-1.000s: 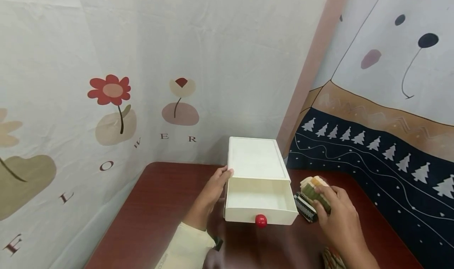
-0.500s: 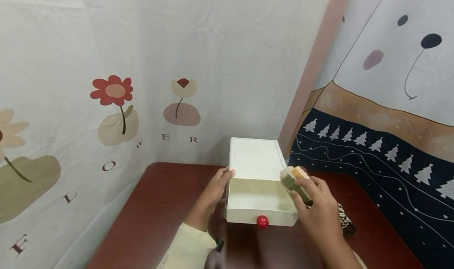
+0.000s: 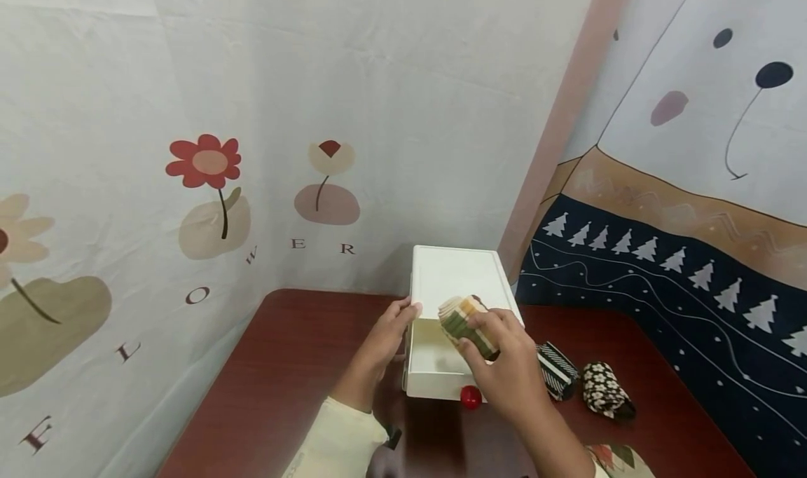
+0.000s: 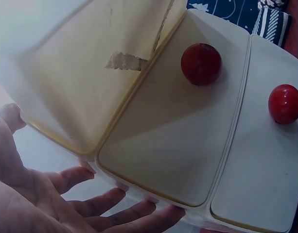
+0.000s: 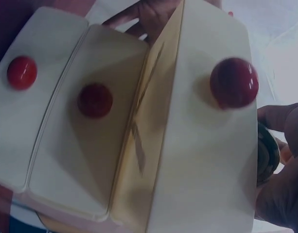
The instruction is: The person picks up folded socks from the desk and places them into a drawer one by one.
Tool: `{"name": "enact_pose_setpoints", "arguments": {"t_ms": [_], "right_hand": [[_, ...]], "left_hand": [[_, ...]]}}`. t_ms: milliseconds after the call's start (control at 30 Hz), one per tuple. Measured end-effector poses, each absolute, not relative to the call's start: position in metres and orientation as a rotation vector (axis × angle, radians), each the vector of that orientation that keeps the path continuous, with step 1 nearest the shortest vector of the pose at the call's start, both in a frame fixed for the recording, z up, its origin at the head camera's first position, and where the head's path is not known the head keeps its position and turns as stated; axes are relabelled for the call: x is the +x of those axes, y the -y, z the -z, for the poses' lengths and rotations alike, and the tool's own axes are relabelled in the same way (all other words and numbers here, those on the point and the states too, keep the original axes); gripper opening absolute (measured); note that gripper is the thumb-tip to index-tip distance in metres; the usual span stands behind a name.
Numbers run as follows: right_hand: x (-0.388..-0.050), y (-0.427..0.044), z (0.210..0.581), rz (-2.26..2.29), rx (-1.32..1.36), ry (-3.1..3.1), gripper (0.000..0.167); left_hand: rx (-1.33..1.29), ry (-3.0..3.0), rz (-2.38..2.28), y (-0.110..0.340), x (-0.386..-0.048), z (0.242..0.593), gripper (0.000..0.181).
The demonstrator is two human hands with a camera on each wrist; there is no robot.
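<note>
— Surface [image 3: 296,345] of dark red is the largest thing, I think. What stands on it?

— A white box [image 3: 460,271], toward the far edge, with its top drawer [image 3: 435,385] pulled out to the person. Both look the same as one second ago.

— And the hands?

— The left hand [image 3: 386,334] rests at the left side of the box, its fingers spread and rather straight, its thumb on the top edge. It has kept its place. The right hand [image 3: 506,360] is what changed: it has come from the right of the box to above the open drawer.

— Does it hold something?

— Yes, it pinches a green-and-cream roll [image 3: 457,325] between thumb and fingers. One second ago this roll was to the right of the box; now it is over the drawer's opening, tilted.

— What does this mean for the work?

— I judge the sideways carrying is nearly complete, but the roll is not released. How near it is to the drawer's floor, I cannot tell. A striped roll [image 3: 556,371] and a dotted roll [image 3: 605,390] lie on the surface, at the right.

— And the smallest thing?

— The red knob [image 3: 470,397] on the drawer's front, just beside the right hand.
</note>
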State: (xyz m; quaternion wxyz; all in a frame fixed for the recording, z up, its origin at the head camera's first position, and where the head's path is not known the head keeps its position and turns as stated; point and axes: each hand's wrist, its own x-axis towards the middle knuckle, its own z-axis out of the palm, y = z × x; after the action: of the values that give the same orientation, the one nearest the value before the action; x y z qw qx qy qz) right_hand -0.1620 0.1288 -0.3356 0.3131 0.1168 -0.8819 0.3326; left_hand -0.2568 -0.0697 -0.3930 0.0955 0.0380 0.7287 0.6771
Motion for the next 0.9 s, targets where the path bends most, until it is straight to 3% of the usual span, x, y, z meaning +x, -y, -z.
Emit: {"name": "enact_pose_setpoints", "arguments": {"t_ms": [467,900], "right_hand": [[-0.166,-0.104,0.337,-0.794,0.31,2.45,0.031],[-0.163,-0.088,0.33,-0.722,0.15,2.613,0.033]], "left_hand": [[0.109,-2.179,-2.007,0.07,-0.258,0.395,0.078],[0.116,-2.185,-2.014,0.07,-0.257,0.393,0.078]]}}
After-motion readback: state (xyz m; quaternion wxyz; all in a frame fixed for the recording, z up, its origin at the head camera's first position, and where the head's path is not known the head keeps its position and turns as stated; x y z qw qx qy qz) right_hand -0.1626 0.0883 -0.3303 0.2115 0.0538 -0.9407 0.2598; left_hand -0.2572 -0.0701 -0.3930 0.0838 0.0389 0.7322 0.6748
